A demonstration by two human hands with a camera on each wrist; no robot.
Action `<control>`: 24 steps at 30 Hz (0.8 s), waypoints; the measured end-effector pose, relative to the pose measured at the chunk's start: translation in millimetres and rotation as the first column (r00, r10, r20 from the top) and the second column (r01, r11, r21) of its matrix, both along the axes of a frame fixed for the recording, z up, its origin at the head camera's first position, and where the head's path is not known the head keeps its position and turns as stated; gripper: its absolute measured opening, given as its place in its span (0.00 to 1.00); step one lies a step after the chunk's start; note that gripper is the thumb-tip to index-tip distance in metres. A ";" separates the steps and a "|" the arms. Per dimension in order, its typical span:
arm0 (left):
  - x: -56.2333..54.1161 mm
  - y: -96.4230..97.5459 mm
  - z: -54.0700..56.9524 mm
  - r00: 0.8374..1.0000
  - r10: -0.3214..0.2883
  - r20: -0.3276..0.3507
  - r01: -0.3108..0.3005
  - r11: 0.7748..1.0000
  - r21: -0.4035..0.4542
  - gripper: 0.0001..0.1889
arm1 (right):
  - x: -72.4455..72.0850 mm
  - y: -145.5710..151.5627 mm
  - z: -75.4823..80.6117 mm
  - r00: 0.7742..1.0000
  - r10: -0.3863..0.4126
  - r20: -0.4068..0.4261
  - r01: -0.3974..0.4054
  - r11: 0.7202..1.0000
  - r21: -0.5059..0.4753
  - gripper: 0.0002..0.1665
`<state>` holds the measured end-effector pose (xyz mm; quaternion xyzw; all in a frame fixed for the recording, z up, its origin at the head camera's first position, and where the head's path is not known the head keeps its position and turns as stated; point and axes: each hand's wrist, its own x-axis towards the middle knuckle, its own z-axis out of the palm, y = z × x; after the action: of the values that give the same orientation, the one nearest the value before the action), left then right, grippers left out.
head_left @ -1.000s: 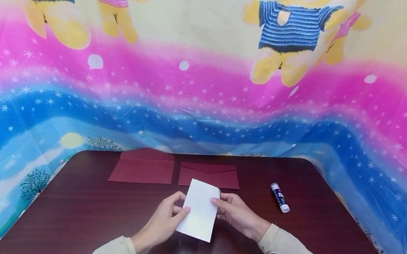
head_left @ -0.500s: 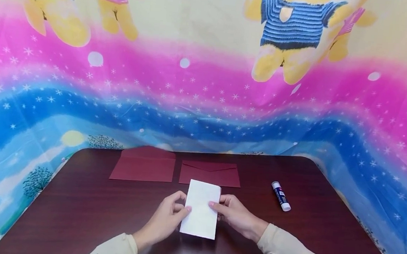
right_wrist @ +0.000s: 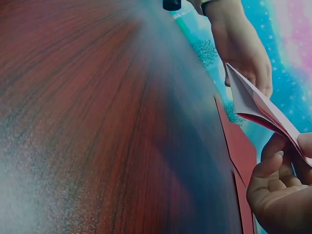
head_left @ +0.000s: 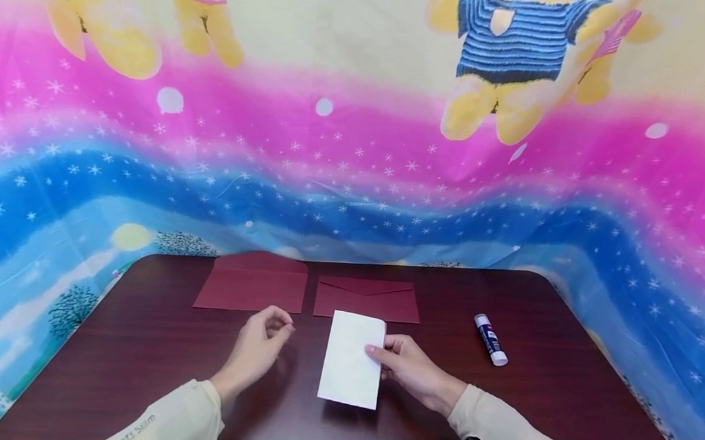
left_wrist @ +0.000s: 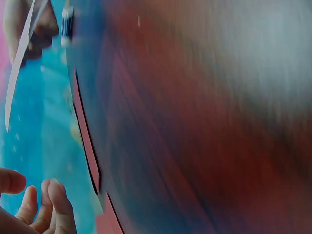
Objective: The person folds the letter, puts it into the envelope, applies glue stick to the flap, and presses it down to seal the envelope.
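Observation:
My right hand (head_left: pixel 417 376) pinches a folded sheet of white paper (head_left: pixel 350 361) by its right edge, thumb on the front face. The paper is upright above the table; in the right wrist view the folded paper (right_wrist: pixel 258 105) shows its layers spread slightly apart, with a reddish inner side. To the left of it, apart from the paper, my left hand (head_left: pixel 255 347) hovers with loosely bent fingers and holds nothing. The left wrist view shows a gap between the thumb and fingers of this left hand (left_wrist: pixel 46 209).
Two dark red envelopes lie at the back of the brown table (head_left: pixel 150 342): the left envelope (head_left: pixel 253 292) has its flap raised, the right envelope (head_left: pixel 367 305) its flap folded down. A glue stick (head_left: pixel 491 340) lies at the right. A patterned cloth (head_left: pixel 358 144) hangs behind.
My left hand has let go of the paper and moved left and away from it. The paper has turned a little straighter in my right hand, which stays almost in place.

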<state>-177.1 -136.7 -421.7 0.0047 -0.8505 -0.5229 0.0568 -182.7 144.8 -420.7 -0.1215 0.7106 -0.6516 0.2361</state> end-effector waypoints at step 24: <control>-60.4 -118.1 -8.1 0.943 0.298 0.147 -0.194 0.854 -0.483 0.30 | -3.9 -8.0 -1.8 1.000 0.003 -0.013 -0.002 1.000 0.030 0.22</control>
<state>-237.5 -254.8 -429.8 0.1575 -0.9434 -0.2902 0.0300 -186.6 136.8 -422.5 -0.1230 0.7215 -0.6398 0.2342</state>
